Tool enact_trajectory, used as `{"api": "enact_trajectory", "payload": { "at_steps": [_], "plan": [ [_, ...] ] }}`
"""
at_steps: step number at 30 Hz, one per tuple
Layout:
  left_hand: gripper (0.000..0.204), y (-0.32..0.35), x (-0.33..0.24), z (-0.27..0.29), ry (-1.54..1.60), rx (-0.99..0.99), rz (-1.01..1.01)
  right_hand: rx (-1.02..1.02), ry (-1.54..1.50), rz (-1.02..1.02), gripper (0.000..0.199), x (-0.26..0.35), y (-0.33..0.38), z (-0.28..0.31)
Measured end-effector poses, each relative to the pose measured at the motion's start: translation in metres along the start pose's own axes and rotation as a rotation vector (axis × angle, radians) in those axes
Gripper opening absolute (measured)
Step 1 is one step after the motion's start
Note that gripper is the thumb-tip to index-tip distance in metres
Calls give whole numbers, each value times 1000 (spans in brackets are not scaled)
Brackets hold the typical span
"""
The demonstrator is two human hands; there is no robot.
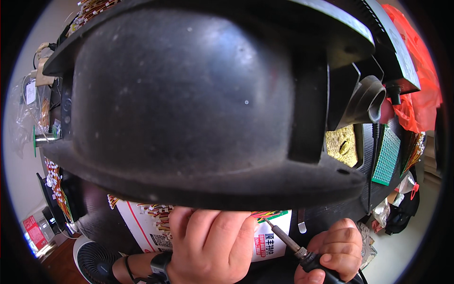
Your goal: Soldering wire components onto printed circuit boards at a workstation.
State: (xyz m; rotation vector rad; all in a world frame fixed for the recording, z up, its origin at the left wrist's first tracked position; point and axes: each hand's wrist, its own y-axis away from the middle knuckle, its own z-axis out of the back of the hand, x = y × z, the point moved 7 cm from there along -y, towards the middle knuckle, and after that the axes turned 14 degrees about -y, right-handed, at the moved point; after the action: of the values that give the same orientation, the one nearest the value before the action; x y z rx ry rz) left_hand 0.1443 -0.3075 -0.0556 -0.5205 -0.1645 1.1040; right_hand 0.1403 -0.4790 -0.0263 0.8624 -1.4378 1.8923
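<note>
My right hand [336,251] is closed around the dark handle of a soldering iron [287,239]. The iron's metal tip points up and left, close to red, yellow and green wires [263,216] along a green circuit board [280,216]. My left hand [213,246] lies beside them over a white printed sheet [137,220], its fingers bent and pressed together. A large black curved housing [184,104] covers its fingertips, so what they pinch cannot be made out. Bundles of wires with white connectors [158,215] lie left of that hand.
The black housing blocks most of the middle view. At right are a yellow sponge [341,144], a green perforated board [388,154] and a red plastic bag [411,71]. Left are a solder spool [46,137], more wire bundles [56,184] and a small fan [94,260].
</note>
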Motion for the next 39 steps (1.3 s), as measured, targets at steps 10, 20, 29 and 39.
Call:
{"api": "enact_trajectory", "payload": {
  "at_steps": [10, 20, 29, 39],
  "plan": [
    [12, -7, -5, 8, -10, 353, 109, 5, -13, -5, 21, 3, -3, -2],
    [7, 3, -1, 4, -34, -37, -12, -74, -36, 52, 22, 4, 2, -2],
    [7, 4, 0, 8, -54, -44, -9, -102, -52, 52, 22, 6, 0, -1],
    [4, -2, 1, 6, -23, -11, 3, -96, -62, 44, 22, 3, 1, 1]
  ]
}}
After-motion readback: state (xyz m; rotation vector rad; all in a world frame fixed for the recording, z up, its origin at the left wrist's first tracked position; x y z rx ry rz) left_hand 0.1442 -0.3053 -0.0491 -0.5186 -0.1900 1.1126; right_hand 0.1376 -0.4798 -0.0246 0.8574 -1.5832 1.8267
